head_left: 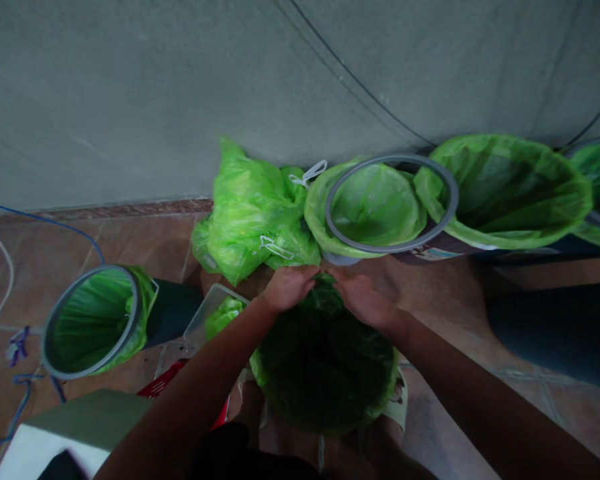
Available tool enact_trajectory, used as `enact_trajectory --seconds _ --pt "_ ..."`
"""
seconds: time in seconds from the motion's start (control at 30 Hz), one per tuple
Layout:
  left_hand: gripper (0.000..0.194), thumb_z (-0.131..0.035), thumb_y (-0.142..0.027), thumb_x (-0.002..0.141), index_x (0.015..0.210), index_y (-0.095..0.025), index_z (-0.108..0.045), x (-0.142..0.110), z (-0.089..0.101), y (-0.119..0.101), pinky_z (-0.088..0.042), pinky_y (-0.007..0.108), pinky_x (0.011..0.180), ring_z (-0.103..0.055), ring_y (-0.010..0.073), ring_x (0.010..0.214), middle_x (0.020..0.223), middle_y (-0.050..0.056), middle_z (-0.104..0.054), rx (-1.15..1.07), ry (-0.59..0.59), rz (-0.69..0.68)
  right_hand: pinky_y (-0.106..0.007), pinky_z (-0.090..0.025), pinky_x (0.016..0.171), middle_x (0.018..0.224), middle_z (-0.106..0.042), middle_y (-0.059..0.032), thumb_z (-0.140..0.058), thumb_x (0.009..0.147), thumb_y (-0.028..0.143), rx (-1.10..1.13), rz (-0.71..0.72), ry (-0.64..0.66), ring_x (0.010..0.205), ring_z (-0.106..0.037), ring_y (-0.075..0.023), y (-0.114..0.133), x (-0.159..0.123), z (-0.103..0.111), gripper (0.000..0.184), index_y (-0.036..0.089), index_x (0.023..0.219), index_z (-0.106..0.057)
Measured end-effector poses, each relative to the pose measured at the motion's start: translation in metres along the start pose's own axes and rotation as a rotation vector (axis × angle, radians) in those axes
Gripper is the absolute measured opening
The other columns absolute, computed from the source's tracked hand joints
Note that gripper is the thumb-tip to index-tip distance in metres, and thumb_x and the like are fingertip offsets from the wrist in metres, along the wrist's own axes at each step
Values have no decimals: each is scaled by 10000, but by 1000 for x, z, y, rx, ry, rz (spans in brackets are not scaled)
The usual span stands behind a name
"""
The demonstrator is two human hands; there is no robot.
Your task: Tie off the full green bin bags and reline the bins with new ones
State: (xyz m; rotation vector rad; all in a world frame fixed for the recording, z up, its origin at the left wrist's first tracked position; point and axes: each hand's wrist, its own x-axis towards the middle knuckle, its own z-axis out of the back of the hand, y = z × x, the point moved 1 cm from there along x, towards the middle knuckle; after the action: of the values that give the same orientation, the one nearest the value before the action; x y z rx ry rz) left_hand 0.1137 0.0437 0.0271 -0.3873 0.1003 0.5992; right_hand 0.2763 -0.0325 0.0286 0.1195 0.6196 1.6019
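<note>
Both my hands reach down to a bin lined with a green plastic bag (325, 373) that stands right below me. My left hand (287, 287) grips the far edge of the bag with curled fingers. My right hand (363, 299) pinches the same edge just beside it. The two hands almost touch at the far side of the rim. The inside of this bag looks dark.
A tied full green bag (250, 220) lies against the grey wall. Lined bins stand around: one at the left (93, 320), one with a grey ring (390, 203), a larger one (505, 190) at the right. A white box (60, 433) and red basket (165, 380) sit bottom left. Cables (10, 280) run along the floor.
</note>
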Motion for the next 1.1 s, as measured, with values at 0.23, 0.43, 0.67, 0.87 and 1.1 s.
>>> enact_trajectory --seconds 0.23,0.43,0.67,0.87,1.1 --pt "801 -726 -280 702 1413 -210 -364 -18 12 6 -388 448 1040 -516 295 1216 1353 119 -533 -129 -132 211 -322 -498 759 945 -732 -87 -414 914 229 57 -195 -107 855 -691 -244 -13 -18 0 383 206 1270 -553" --pt "703 -671 -430 769 1374 -171 -424 -50 41 25 -437 393 1012 -539 249 1204 1335 122 -544 -399 -346 355 -407 -514 824 1145 -659 -199 -503 862 347 126 -458 -244 981 -657 -314 -23 -67 -15 561 64 1342 -438" --pt "290 -437 -327 942 1125 -199 -623 -18 23 0 -460 337 959 -620 191 1039 1094 63 -680 -193 -303 160 -386 -465 956 1224 -640 -112 -375 942 350 66 -116 -337 1125 -594 -258 -12 -35 16 414 178 1280 -541" --pt "293 -433 -322 940 1160 -201 -584 -10 -8 6 -496 312 839 -655 200 942 1078 76 -687 -23 -113 227 -316 -500 816 1122 -695 -102 -397 936 246 71 -50 -150 913 -678 -224 -12 -3 2 409 191 1328 -503" --pt "602 -611 -347 820 1369 -196 -416 -27 11 4 -424 392 1002 -557 259 1149 1286 106 -580 -66 -159 251 -305 -527 596 720 -716 -105 -465 870 550 636 -583 -531 670 -681 -222 -69 -36 14 461 142 995 -640"
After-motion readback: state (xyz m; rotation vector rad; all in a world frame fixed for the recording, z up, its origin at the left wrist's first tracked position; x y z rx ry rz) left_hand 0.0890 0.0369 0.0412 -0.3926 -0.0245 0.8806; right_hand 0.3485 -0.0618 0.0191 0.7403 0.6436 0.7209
